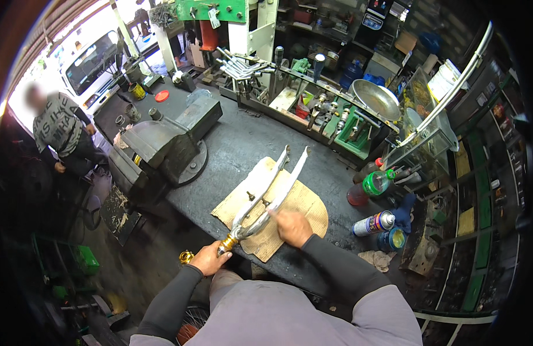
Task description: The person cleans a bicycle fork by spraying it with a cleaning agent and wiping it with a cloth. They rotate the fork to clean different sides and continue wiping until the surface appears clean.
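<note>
A silver bicycle fork (290, 179) lies across a piece of tan cardboard (307, 213), its two legs pointing away from me. Small dark bolts or studs (251, 196) stick out from the legs partway along. Gold headset parts (227, 244) sit round the steerer end nearest me. My left hand (208, 259) is wrapped round that steerer end, with another gold ring (186, 257) showing just beyond the hand. Over the right leg, close to the crown, my right hand (293, 228) is curled with its fingertips at the leg. What its fingers hold, if anything, is hidden.
A large vise (162, 144) is at the left of the dark workbench (237, 130). Tools and a metal bowl (376, 99) line the back rack. Bottles (377, 182), a spray can (373, 224) and a rag (376, 260) stand right. A person (61, 124) is at far left.
</note>
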`<control>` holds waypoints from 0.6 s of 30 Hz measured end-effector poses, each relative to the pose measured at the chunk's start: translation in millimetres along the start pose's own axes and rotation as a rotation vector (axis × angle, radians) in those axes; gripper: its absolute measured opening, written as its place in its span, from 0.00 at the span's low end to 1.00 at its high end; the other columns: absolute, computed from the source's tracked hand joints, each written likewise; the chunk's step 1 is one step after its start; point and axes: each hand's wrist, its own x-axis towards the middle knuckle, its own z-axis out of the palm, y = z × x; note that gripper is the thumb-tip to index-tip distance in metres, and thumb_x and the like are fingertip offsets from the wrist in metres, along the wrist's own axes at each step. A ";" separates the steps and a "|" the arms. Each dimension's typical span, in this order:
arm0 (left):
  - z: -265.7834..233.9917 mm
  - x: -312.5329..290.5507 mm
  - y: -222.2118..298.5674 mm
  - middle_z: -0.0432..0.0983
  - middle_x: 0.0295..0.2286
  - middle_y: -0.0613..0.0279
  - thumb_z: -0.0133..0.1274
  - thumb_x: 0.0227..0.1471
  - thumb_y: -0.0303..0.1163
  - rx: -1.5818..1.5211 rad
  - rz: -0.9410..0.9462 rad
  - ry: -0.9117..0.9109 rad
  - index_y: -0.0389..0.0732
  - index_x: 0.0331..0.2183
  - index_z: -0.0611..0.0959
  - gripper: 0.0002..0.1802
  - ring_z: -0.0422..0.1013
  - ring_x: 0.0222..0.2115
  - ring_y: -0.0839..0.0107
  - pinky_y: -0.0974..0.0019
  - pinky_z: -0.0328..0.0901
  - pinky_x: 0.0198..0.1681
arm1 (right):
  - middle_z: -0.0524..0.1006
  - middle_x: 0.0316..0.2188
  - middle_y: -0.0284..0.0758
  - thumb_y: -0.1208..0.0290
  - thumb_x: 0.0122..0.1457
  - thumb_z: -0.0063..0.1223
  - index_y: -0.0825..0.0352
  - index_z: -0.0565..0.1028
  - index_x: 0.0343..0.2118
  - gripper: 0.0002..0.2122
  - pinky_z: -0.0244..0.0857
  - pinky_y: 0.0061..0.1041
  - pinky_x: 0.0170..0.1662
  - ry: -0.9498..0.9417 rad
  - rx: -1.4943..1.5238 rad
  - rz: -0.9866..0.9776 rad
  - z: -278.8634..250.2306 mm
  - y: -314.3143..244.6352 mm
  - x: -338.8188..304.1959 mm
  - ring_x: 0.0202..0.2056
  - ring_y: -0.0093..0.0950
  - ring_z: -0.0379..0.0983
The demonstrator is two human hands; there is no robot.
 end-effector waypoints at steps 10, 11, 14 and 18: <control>11.9 -10.2 -3.3 0.86 0.38 0.36 0.62 0.66 0.50 0.275 -0.054 0.118 0.38 0.60 0.75 0.32 0.82 0.43 0.36 0.38 0.75 0.48 | 0.84 0.38 0.40 0.74 0.67 0.49 0.58 0.79 0.65 0.23 0.79 0.40 0.44 -0.259 -0.156 0.220 -15.1 20.5 -1.1 0.40 0.39 0.85; 15.3 -10.3 -4.7 0.86 0.38 0.37 0.62 0.66 0.50 0.295 -0.052 0.121 0.39 0.61 0.75 0.33 0.83 0.42 0.36 0.39 0.75 0.47 | 0.84 0.38 0.40 0.74 0.67 0.49 0.58 0.79 0.65 0.23 0.80 0.39 0.44 -0.293 -0.218 0.319 -21.7 38.9 0.0 0.40 0.38 0.85; 25.3 -5.6 -13.2 0.87 0.37 0.39 0.62 0.66 0.51 0.336 -0.041 0.133 0.40 0.62 0.73 0.34 0.84 0.39 0.38 0.39 0.76 0.44 | 0.84 0.39 0.39 0.73 0.67 0.50 0.57 0.79 0.66 0.24 0.81 0.40 0.43 -0.253 -0.291 0.318 -13.4 56.3 -16.1 0.39 0.38 0.86; 28.2 -4.8 -15.9 0.87 0.35 0.40 0.62 0.66 0.51 0.356 -0.039 0.159 0.40 0.61 0.73 0.34 0.84 0.38 0.38 0.40 0.77 0.42 | 0.84 0.36 0.39 0.74 0.66 0.50 0.60 0.79 0.63 0.22 0.80 0.39 0.41 -0.341 -0.204 0.095 4.2 9.3 -24.6 0.38 0.37 0.85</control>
